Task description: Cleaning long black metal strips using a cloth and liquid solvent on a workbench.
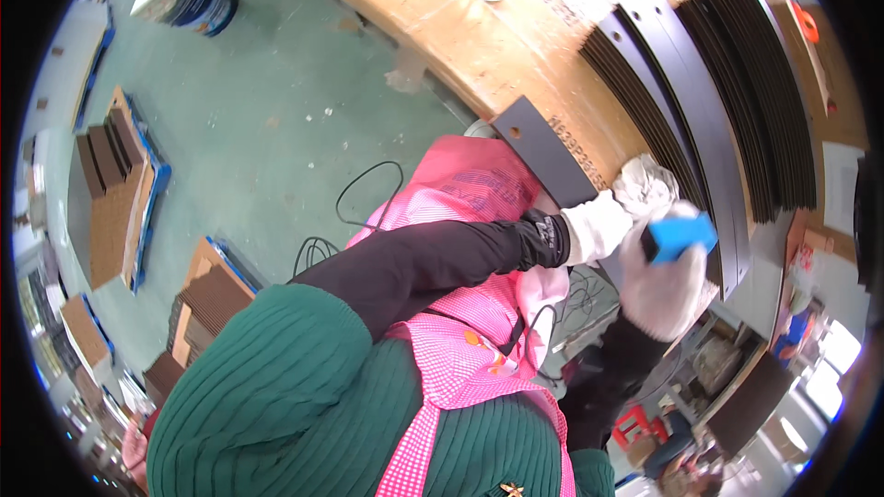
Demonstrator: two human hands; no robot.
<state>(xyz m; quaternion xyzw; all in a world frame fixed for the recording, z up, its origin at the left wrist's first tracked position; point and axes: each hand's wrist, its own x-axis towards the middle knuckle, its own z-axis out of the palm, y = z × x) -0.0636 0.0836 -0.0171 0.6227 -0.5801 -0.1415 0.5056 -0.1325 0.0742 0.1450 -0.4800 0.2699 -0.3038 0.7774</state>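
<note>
My left hand (599,225), in a white glove, rests over a dark grey flat panel (545,149) with a round hole near its end. A crumpled white cloth (646,186) touches the front of that hand; the fingers do not show clearly. My right hand (661,281), gloved in white too, is closed round a blue block (680,237) with a black end. It is just right of my left hand, above the panel's near part. The panel lies across the edge of the wooden-topped table (479,46), and its lower end is partly hidden by my hands.
Stacked dark panels (750,97) stand along the right of the table, with long grey panels (686,101) beside them. A paint bucket (198,2) is on the green floor at far left. Loaded pallets (120,193) and a black cable (345,195) lie left.
</note>
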